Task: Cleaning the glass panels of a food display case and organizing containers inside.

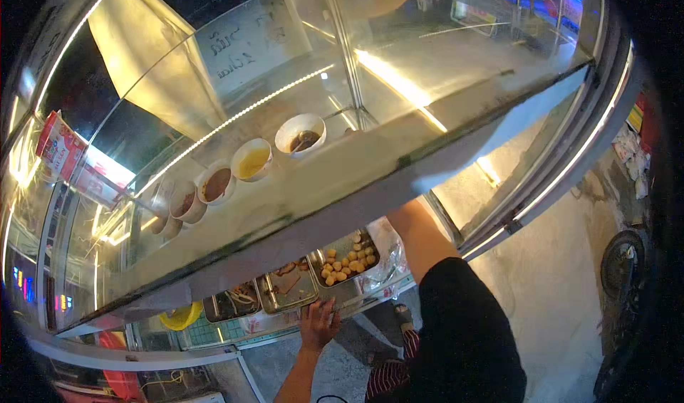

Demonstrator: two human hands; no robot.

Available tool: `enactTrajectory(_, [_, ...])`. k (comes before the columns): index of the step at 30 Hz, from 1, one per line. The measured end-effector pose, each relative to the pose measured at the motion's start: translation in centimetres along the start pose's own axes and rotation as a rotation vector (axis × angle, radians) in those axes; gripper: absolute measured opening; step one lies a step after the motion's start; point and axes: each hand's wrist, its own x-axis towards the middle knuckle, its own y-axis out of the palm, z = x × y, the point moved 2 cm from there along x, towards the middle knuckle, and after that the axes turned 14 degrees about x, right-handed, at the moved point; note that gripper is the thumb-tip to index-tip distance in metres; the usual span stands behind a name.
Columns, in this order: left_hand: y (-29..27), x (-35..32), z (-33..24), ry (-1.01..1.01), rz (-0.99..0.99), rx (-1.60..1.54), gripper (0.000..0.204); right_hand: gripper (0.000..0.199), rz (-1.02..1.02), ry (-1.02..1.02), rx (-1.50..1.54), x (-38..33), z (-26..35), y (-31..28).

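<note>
My left hand (pixel 318 325) rests spread and empty on the counter's front edge (pixel 285 325), the tray of fried balls (pixel 347 258) just beyond; my right hand is hidden.

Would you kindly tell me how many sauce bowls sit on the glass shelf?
4 clearly: brown sauce bowl, yellow sauce bowl, reddish bowl and dark bowl, in a diagonal row. Another may be hidden at the row's left end.
</note>
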Motion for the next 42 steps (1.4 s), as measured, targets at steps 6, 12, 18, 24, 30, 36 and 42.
enactTrajectory(6, [0.5, 0.4, -0.8, 0.004, 0.051, -0.014, 0.036, 0.054, -0.228, 0.18, 0.033, 0.7, -5.1, -0.2])
enactTrajectory(12, [0.5, 0.6, 0.1, 0.021, 0.009, 0.042, 0.034, 0.049, -0.289, 0.094, -0.086, -8.8, -4.7, -3.4])
enactTrajectory(18, [-0.7, 1.8, -0.3, 0.002, -0.061, -0.054, 0.03, 0.05, -0.101, 0.084, -0.16, -24.9, -2.0, -10.1])
enactTrajectory(24, [-0.6, 0.8, 0.1, -0.037, -0.073, -0.073, 0.027, 0.051, -0.075, 0.021, -0.189, -26.4, -1.3, -9.6])
enactTrajectory(30, [0.3, 0.8, -0.1, -0.047, -0.185, -0.068, 0.029, 0.043, -0.181, -0.049, -0.213, -16.0, -4.0, -5.5])
enactTrajectory(36, [1.1, -0.4, 0.1, -0.134, -0.209, -0.087, 0.026, 0.03, 0.029, 0.056, -0.093, -5.2, -0.4, -3.6])
enactTrajectory(42, [1.1, -0.9, 0.5, -0.166, -0.184, -0.109, 0.023, 0.04, 0.415, -0.191, 0.461, 1.8, 12.2, -2.9])
